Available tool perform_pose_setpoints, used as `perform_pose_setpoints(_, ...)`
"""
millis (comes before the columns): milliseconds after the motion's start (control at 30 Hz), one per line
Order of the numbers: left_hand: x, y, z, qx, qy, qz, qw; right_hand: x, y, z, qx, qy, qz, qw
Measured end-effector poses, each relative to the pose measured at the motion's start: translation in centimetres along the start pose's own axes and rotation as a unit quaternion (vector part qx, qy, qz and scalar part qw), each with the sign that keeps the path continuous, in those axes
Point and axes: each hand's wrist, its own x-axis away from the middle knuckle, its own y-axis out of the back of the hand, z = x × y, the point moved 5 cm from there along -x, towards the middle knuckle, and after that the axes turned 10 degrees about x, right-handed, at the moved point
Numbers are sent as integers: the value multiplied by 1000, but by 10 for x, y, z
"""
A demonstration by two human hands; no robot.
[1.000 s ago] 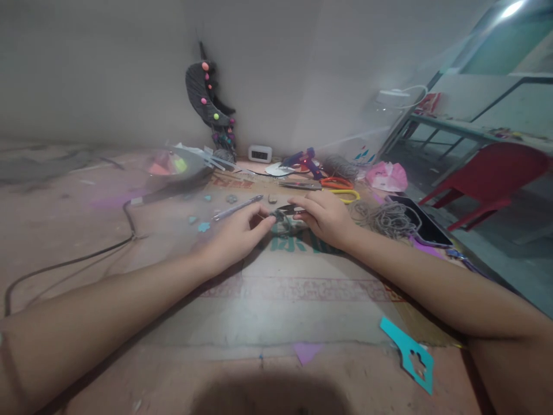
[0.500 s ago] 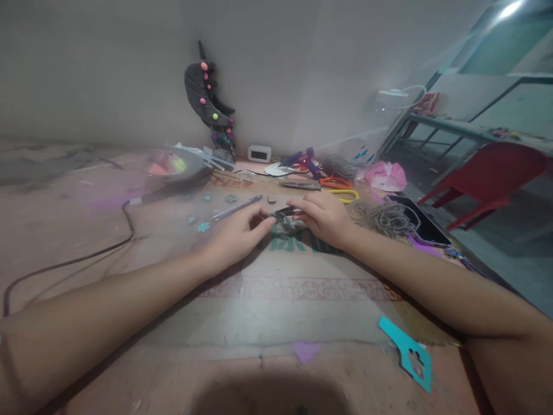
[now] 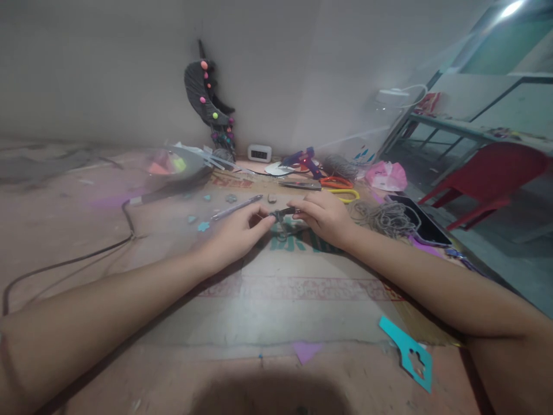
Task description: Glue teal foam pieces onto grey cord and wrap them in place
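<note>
My left hand [image 3: 247, 228] is closed in a pinch, thumb and forefinger on the edge of a small grey yarn piece [image 3: 280, 218] above the cardboard. My right hand [image 3: 325, 217] grips a slim dark tool [image 3: 290, 211] whose tip meets the yarn piece; its exact kind is too small and blurred to tell. A grey strand seems to hang below the two hands. Just beyond my left hand lies a pen [image 3: 237, 207], with a blue paper flower [image 3: 203, 227] to its left. Scissors with yellow handles [image 3: 349, 196] rest directly behind my right hand.
Loose grey yarn [image 3: 386, 218] and a dark phone-like slab [image 3: 421, 222] lie right of my right hand. Farther back are orange-handled scissors [image 3: 336, 183], a glue gun [image 3: 305, 161] and a clock [image 3: 259, 153]. A cable [image 3: 86, 252] crosses the left; a turquoise cutout [image 3: 408, 354] lies in front.
The tool and the grey yarn piece have shifted slightly between my fingers, the tool's angle turning a little. Both hands stay in nearly the same place.
</note>
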Motion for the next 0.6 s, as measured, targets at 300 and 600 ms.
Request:
perform_pose_setpoints(300, -3, 4, 14, 64, 37, -32, 997, 1, 1, -12, -45, -103, -25, 993)
perform_pose_setpoints(600, -2, 5, 12, 58, 23, -42, 997, 11, -35, -34, 41, -172, 161, 971)
